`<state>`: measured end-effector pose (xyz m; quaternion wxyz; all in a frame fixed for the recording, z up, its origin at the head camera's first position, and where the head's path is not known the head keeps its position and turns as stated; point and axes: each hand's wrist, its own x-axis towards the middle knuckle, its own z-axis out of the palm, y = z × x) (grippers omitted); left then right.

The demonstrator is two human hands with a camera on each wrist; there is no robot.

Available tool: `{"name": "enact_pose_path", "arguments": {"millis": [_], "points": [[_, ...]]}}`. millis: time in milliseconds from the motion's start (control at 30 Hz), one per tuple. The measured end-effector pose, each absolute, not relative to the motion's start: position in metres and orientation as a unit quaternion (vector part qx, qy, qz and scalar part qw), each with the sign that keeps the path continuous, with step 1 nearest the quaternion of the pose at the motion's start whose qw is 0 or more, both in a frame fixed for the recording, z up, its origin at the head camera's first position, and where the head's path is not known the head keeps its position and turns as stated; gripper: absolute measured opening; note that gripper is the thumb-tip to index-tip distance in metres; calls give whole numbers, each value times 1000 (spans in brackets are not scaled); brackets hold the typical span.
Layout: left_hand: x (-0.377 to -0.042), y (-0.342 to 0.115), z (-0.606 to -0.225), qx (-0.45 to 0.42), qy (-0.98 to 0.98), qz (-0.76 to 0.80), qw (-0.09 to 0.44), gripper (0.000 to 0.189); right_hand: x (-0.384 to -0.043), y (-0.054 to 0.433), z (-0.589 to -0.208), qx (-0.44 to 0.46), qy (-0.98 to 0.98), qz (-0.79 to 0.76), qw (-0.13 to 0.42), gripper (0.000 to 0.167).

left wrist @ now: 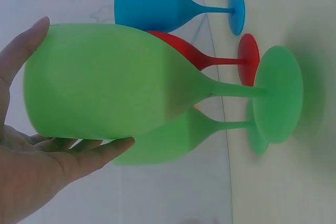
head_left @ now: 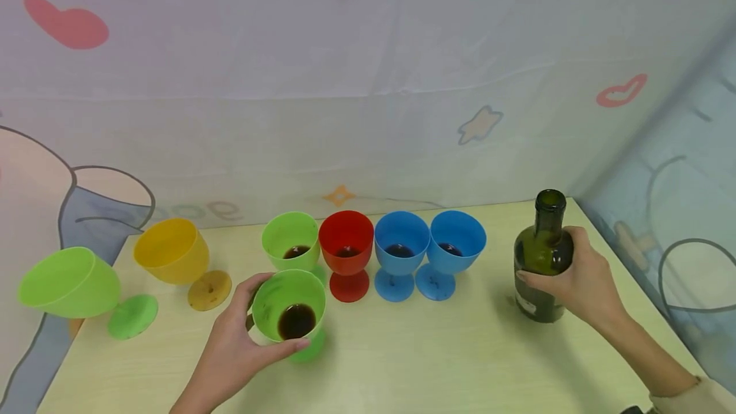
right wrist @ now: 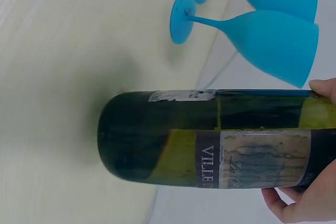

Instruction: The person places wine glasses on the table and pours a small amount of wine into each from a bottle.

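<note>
My left hand (head_left: 236,340) grips a green plastic goblet (left wrist: 105,80) by the bowl, thumb on one side and fingers on the other. Dark liquid lies in its bottom. The goblet's foot (left wrist: 278,95) hangs close over the tabletop, with a shadow beside it. My right hand (head_left: 589,283) holds a dark green glass wine bottle (right wrist: 157,140) around its upper body. The bottle is upright and uncapped, its label (right wrist: 265,158) stained; whether its base touches the table I cannot tell. Behind the held goblet stand another green goblet (head_left: 290,232), a red goblet (head_left: 346,245) and two blue goblets (head_left: 401,241), each with dark liquid.
On the left of the pale table (head_left: 402,363) stand a yellow goblet (head_left: 178,254) and a green goblet (head_left: 69,286), with no liquid visible inside. A printed cloth (head_left: 345,82) hangs behind the table, and more cloth (head_left: 690,209) hangs along the right side.
</note>
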<state>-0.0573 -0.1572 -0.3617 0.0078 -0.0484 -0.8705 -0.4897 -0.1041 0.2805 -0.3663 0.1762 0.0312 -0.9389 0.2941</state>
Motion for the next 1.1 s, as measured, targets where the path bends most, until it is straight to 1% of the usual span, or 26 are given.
{"name": "enact_pose_path", "arguments": {"millis": [300,667,1100], "points": [[-62,-171,-359,-42,-876,-480,17,87,-109,285,-372,-3,-935,320,152,83],[-69,-190,-357,-24,-873,-487,28,90,-112,289,-374,-34,-933,331,139,83],[-88,-210,-357,7,-874,-485,20,96,-114,298,-373,-46,-935,331,121,85]]}}
